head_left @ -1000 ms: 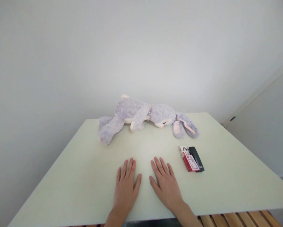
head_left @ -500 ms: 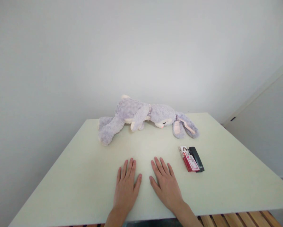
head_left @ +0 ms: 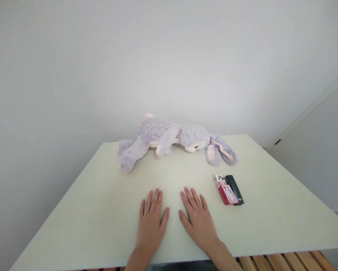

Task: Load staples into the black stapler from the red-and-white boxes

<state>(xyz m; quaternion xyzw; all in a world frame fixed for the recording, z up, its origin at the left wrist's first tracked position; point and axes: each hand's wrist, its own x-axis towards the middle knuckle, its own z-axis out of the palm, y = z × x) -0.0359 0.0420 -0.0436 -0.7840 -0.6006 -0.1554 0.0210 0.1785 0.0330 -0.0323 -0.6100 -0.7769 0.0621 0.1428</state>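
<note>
My left hand (head_left: pixel 151 224) lies palm down and flat on the pale table (head_left: pixel 81 210), fingers stretched out, holding nothing. Beside it, a short gap away, my right hand (head_left: pixel 198 218) rests the same way with its fingers apart. To the right of my right hand is a black stapler (head_left: pixel 235 189), and a red and white box (head_left: pixel 227 194) sits against its left side, with a small clear packet at the box's far end. Beyond both hands a lavender plush rabbit (head_left: pixel 160 131) lies on its side, its long ears pointing right.
A plain light wall (head_left: pixel 169 67) rises behind the table's far edge. Wooden slats (head_left: pixel 284 261) show below the near edge at the right. A white panel with a small dark slot (head_left: pixel 277 142) stands at the far right.
</note>
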